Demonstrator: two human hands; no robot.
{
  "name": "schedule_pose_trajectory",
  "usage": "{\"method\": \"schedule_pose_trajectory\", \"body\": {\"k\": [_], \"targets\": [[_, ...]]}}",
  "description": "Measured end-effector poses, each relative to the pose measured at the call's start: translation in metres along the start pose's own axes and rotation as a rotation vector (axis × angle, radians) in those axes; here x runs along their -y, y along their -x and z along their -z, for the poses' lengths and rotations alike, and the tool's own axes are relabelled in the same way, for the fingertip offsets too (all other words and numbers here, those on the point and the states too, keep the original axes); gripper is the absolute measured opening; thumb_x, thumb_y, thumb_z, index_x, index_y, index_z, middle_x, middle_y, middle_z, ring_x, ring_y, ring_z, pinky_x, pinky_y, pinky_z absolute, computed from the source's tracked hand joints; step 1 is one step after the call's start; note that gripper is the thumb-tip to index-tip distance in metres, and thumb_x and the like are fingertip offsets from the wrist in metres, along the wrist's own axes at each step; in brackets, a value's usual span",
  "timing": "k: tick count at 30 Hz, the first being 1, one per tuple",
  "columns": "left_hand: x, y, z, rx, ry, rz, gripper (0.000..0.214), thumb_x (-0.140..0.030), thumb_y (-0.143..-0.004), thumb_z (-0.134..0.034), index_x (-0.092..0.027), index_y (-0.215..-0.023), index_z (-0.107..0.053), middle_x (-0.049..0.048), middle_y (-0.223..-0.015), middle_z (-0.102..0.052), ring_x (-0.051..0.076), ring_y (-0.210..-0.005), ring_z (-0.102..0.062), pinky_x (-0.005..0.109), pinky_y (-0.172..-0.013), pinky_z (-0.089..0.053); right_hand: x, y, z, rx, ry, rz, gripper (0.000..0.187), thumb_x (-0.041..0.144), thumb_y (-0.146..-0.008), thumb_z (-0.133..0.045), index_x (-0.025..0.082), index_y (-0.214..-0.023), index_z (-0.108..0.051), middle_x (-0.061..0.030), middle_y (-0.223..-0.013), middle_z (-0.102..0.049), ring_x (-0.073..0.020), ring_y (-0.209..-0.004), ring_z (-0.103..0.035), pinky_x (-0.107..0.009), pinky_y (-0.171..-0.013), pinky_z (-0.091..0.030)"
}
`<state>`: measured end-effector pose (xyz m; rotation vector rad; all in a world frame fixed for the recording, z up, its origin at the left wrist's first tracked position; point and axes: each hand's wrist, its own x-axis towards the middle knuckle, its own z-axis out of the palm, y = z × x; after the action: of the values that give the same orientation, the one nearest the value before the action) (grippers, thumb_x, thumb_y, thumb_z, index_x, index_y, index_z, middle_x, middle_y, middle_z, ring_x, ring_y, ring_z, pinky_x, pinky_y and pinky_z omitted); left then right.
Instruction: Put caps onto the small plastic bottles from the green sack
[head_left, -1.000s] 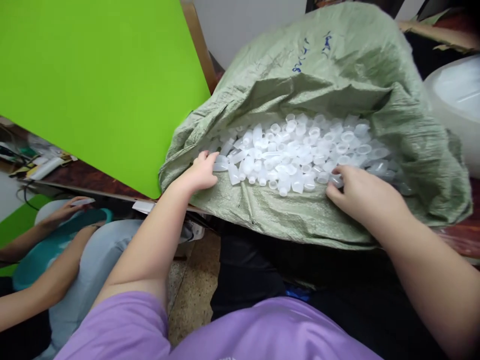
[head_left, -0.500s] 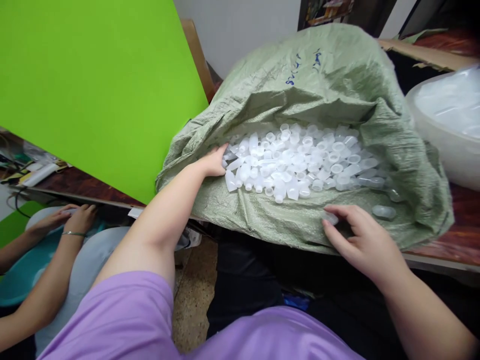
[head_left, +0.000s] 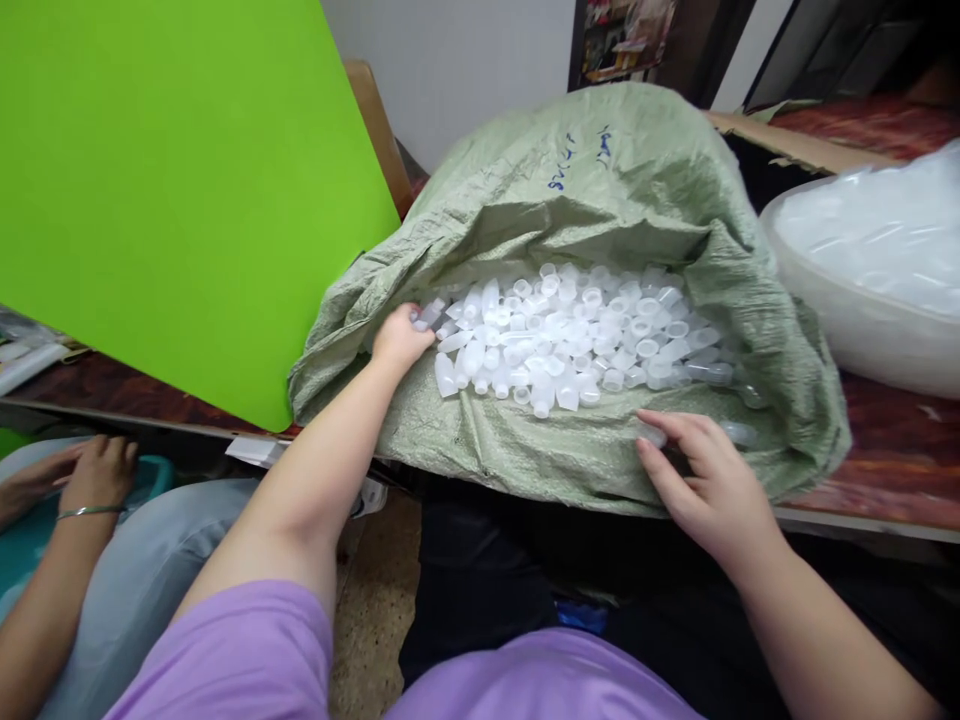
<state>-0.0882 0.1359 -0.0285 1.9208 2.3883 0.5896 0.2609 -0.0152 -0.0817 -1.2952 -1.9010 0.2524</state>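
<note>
A big green woven sack [head_left: 600,190] lies open on a wooden table, its mouth toward me, filled with several small translucent white plastic caps [head_left: 577,335]. My left hand [head_left: 400,338] is inside the sack's left side, fingers curled round a cap at the edge of the heap. My right hand [head_left: 701,480] rests on the sack's lower lip at the right, fingers bent and pressing on the fabric beside a loose cap [head_left: 651,434].
A bright green board [head_left: 172,190] leans at the left. A large clear plastic bag [head_left: 877,270] sits on the table at the right. Another person's hands [head_left: 90,470] rest over a teal basin [head_left: 22,545] at lower left.
My right hand drew back out of the cap heap onto the sack's lower lip. My left hand went deeper into the left side and closed on a cap. The view tilted up.
</note>
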Motion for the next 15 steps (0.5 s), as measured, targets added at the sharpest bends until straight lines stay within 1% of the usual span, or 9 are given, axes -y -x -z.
{"method": "schedule_pose_trajectory", "body": {"k": [2, 3, 5, 6, 7, 9, 11, 13, 15], "targets": [[-0.002, 0.016, 0.016, -0.047, 0.003, -0.007, 0.036, -0.028, -0.068, -0.058, -0.020, -0.103, -0.056, 0.0062, -0.100, -0.063, 0.021, -0.089, -0.058, 0.028, -0.074, -0.043, 0.001, 0.001, 0.003, -0.002, -0.044, -0.004, 0.028, 0.027, -0.086, -0.049, 0.022, -0.113, -0.055, -0.0084, -0.101, -0.051, -0.0185, -0.093, -0.054, -0.033, -0.082, -0.047], [-0.004, 0.029, 0.024, -0.076, 0.017, -0.029, 0.036, -0.029, -0.068, -0.057, -0.021, -0.103, -0.056, 0.0046, -0.098, -0.063, 0.021, -0.088, -0.059, 0.028, -0.074, -0.043, 0.004, 0.001, 0.005, 0.008, -0.072, -0.014, 0.029, 0.027, -0.086, -0.049, 0.023, -0.114, -0.055, -0.0082, -0.101, -0.051, -0.0180, -0.093, -0.054, -0.033, -0.081, -0.048], [-0.012, 0.063, 0.039, -0.051, 0.084, -0.126, 0.036, -0.032, -0.067, -0.058, -0.022, -0.101, -0.057, 0.0028, -0.095, -0.063, 0.020, -0.085, -0.059, 0.028, -0.076, -0.044, 0.014, 0.002, 0.010, 0.043, -0.158, -0.047, 0.030, 0.027, -0.085, -0.051, 0.024, -0.114, -0.054, -0.0076, -0.101, -0.053, -0.0164, -0.089, -0.056, -0.030, -0.077, -0.049], [-0.018, 0.083, 0.045, -0.011, 0.129, -0.187, 0.036, -0.033, -0.066, -0.058, -0.022, -0.100, -0.057, 0.0028, -0.094, -0.063, 0.020, -0.085, -0.058, 0.028, -0.077, -0.044, 0.022, 0.001, 0.012, 0.062, -0.219, -0.054, 0.028, 0.027, -0.084, -0.052, 0.024, -0.113, -0.054, -0.0071, -0.099, -0.054, -0.0154, -0.085, -0.056, -0.029, -0.075, -0.050], [-0.025, 0.105, 0.049, 0.047, 0.182, -0.252, 0.036, -0.033, -0.065, -0.058, -0.022, -0.099, -0.058, 0.0034, -0.094, -0.063, 0.021, -0.084, -0.058, 0.029, -0.078, -0.044, 0.031, 0.001, 0.015, 0.081, -0.286, -0.043, 0.026, 0.027, -0.084, -0.054, 0.023, -0.110, -0.055, -0.0066, -0.097, -0.056, -0.0147, -0.083, -0.057, -0.028, -0.073, -0.050], [-0.038, 0.147, 0.050, 0.250, 0.280, -0.397, 0.028, -0.030, -0.066, -0.058, -0.024, -0.093, -0.060, 0.0036, -0.091, -0.063, 0.021, -0.083, -0.058, 0.030, -0.078, -0.045, 0.049, -0.002, 0.020, 0.127, -0.416, 0.034, 0.021, 0.027, -0.083, -0.057, 0.022, -0.103, -0.057, -0.0058, -0.093, -0.058, -0.0140, -0.084, -0.058, -0.026, -0.075, -0.051], [-0.049, 0.181, 0.042, 0.435, 0.385, -0.436, 0.021, -0.028, -0.067, -0.057, -0.027, -0.087, -0.063, 0.0036, -0.087, -0.064, 0.020, -0.080, -0.058, 0.030, -0.074, -0.045, 0.064, -0.004, 0.024, 0.213, -0.499, 0.130, 0.024, 0.029, -0.082, -0.058, 0.020, -0.104, -0.060, -0.0064, -0.094, -0.059, -0.0132, -0.088, -0.059, -0.024, -0.078, -0.050], [-0.057, 0.201, 0.029, 0.621, 0.490, -0.364, 0.018, -0.030, -0.064, -0.061, -0.029, -0.082, -0.065, 0.0031, -0.081, -0.064, 0.020, -0.076, -0.058, 0.030, -0.070, -0.046, 0.071, -0.004, 0.024, 0.329, -0.509, 0.197, 0.032, 0.033, -0.082, -0.058, 0.019, -0.110, -0.061, -0.0081, -0.097, -0.060, -0.0126, -0.087, -0.059, -0.021, -0.077, -0.049], [-0.062, 0.207, 0.018, 0.815, 0.616, -0.226, 0.020, -0.033, -0.058, -0.066, -0.032, -0.079, -0.066, 0.0001, -0.078, -0.064, 0.020, -0.075, -0.058, 0.030, -0.066, -0.046, 0.070, -0.003, 0.020, 0.451, -0.467, 0.228, 0.036, 0.037, -0.081, -0.057, 0.020, -0.113, -0.062, -0.0078, -0.100, -0.062, -0.0127, -0.085, -0.060, -0.020, -0.074, -0.049]]}}
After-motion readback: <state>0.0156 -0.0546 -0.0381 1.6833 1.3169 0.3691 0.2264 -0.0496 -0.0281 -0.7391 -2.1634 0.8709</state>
